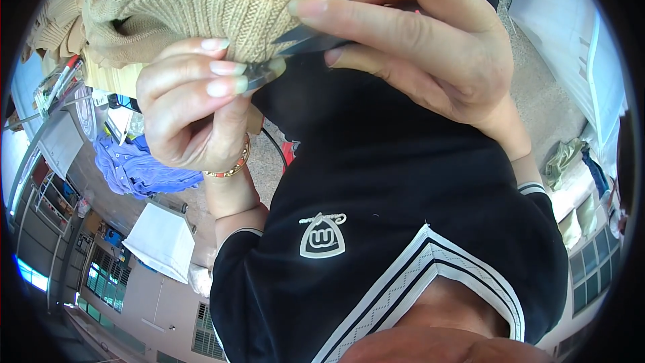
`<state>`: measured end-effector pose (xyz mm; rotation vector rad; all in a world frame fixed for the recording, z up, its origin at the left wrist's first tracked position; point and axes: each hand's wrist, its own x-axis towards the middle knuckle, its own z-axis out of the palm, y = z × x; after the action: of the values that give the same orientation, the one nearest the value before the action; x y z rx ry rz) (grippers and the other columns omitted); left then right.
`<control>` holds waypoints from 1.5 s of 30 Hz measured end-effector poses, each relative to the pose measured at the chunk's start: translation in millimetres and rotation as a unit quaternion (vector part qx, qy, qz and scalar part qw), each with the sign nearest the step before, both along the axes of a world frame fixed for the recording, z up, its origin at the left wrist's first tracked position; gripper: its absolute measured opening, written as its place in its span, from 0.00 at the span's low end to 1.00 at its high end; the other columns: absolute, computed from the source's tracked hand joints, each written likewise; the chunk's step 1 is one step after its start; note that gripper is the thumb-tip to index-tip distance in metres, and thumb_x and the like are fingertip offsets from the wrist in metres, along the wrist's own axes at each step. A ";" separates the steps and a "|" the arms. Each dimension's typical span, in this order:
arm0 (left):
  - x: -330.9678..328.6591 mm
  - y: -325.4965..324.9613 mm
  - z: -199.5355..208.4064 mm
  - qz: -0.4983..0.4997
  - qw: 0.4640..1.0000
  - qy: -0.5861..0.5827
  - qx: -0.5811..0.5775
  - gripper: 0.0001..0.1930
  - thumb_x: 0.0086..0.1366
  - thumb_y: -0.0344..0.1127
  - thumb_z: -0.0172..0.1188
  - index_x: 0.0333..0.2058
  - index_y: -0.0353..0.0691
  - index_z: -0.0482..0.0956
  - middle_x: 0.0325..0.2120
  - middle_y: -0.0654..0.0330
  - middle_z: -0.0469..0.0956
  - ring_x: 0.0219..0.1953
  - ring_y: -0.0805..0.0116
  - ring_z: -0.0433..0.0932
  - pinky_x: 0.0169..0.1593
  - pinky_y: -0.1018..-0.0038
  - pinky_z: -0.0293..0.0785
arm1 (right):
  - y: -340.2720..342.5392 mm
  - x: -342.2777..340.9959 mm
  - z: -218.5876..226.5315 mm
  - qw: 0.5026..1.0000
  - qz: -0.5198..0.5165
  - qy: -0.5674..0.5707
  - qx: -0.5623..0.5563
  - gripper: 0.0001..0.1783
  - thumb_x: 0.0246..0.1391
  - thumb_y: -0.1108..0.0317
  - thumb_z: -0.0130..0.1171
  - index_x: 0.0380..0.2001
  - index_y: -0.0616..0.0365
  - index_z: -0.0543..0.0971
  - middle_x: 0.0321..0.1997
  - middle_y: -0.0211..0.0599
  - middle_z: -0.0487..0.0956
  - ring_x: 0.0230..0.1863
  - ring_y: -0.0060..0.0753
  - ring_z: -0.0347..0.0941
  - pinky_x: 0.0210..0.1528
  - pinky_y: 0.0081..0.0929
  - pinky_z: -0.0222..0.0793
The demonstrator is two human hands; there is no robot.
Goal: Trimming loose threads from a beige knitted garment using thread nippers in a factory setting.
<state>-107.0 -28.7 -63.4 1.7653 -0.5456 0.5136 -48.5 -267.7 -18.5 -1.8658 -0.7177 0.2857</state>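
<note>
A beige knitted sweater [201,0] lies bunched at the top, its ribbed edge toward me. My right hand [437,44] is closed around thread snips [314,44]; the dark pointed blades angle left beside the ribbing, and the grip is hidden by the fingers. Just below that edge, my left hand [188,104] pinches a small, greyish, shiny piece [259,79] between thumb and fingertips. Its kind is too unclear to name. The blade tips sit close above that piece; whether they touch it I cannot tell.
Crumpled blue-purple clothing [144,165] lies to the left, with a white box-like piece [161,242] beyond it. More beige knitwear [60,20] is heaped at the upper left. A pale sheet-like surface [561,20] stands at right, near scattered cloth [563,161].
</note>
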 end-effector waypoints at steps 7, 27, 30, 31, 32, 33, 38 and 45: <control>2.0 1.6 0.1 -0.009 1.000 0.004 0.007 0.13 0.51 0.22 0.69 0.33 0.39 0.76 0.31 0.56 0.74 0.39 0.61 0.74 0.49 0.68 0.72 | 2.7 0.6 -1.4 1.000 0.002 -0.009 0.002 0.20 0.42 0.73 0.70 0.43 0.60 0.82 0.30 0.33 0.73 0.28 0.25 0.72 0.27 0.18 0.68; 1.1 -1.0 -3.0 0.016 1.000 -0.009 -0.007 0.11 0.49 0.23 0.71 0.31 0.40 0.79 0.35 0.59 0.68 0.42 0.62 0.75 0.49 0.71 0.73 | 2.1 -6.1 0.4 1.000 -0.001 -0.027 0.002 0.21 0.42 0.75 0.71 0.43 0.62 0.82 0.30 0.34 0.75 0.28 0.25 0.72 0.28 0.18 0.67; 1.4 -1.1 -4.3 0.014 1.000 -0.011 -0.014 0.11 0.49 0.23 0.70 0.31 0.40 0.79 0.35 0.59 0.68 0.42 0.62 0.75 0.49 0.71 0.73 | 1.0 -6.1 0.2 1.000 -0.005 -0.030 0.002 0.21 0.42 0.75 0.71 0.43 0.62 0.82 0.30 0.34 0.75 0.28 0.25 0.72 0.28 0.18 0.67; 1.5 -0.8 -4.5 0.014 1.000 -0.011 -0.015 0.11 0.49 0.23 0.70 0.31 0.40 0.79 0.35 0.59 0.68 0.42 0.62 0.75 0.49 0.71 0.73 | 1.2 -6.6 0.5 0.999 -0.007 -0.031 0.002 0.21 0.41 0.75 0.71 0.43 0.62 0.82 0.30 0.34 0.75 0.28 0.26 0.72 0.28 0.18 0.67; 1.2 -0.4 -4.3 0.014 1.000 -0.010 -0.012 0.12 0.49 0.23 0.70 0.31 0.40 0.79 0.35 0.59 0.68 0.42 0.62 0.75 0.49 0.71 0.73 | 0.5 -6.8 0.3 0.999 -0.008 -0.032 0.002 0.21 0.41 0.75 0.71 0.43 0.62 0.82 0.30 0.35 0.75 0.28 0.26 0.72 0.28 0.18 0.67; 1.1 -0.1 -4.2 0.014 1.000 -0.009 -0.009 0.12 0.49 0.22 0.70 0.32 0.40 0.79 0.35 0.59 0.68 0.42 0.63 0.75 0.49 0.71 0.73 | 0.2 -7.0 0.6 0.999 -0.009 -0.033 0.002 0.21 0.41 0.75 0.71 0.43 0.62 0.82 0.30 0.35 0.75 0.28 0.26 0.72 0.28 0.18 0.67; 2.0 0.0 -3.8 0.014 1.000 -0.009 -0.005 0.12 0.49 0.23 0.70 0.32 0.40 0.79 0.35 0.59 0.68 0.42 0.63 0.74 0.49 0.72 0.73 | 0.4 -7.6 1.8 0.999 -0.016 -0.038 0.003 0.21 0.41 0.76 0.71 0.43 0.62 0.81 0.30 0.35 0.75 0.29 0.26 0.72 0.29 0.18 0.67; 1.1 -2.3 -3.3 0.020 1.000 -0.008 -0.008 0.11 0.50 0.25 0.70 0.32 0.41 0.79 0.36 0.60 0.67 0.42 0.63 0.74 0.48 0.71 0.72 | 0.5 -6.2 -0.6 0.999 -0.021 -0.046 0.007 0.22 0.41 0.76 0.71 0.44 0.63 0.81 0.31 0.35 0.76 0.29 0.26 0.72 0.29 0.18 0.67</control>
<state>-106.0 -30.9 -66.7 1.7610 -0.5171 0.5584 -54.7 -267.2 -19.1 -1.8881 -0.7391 0.1679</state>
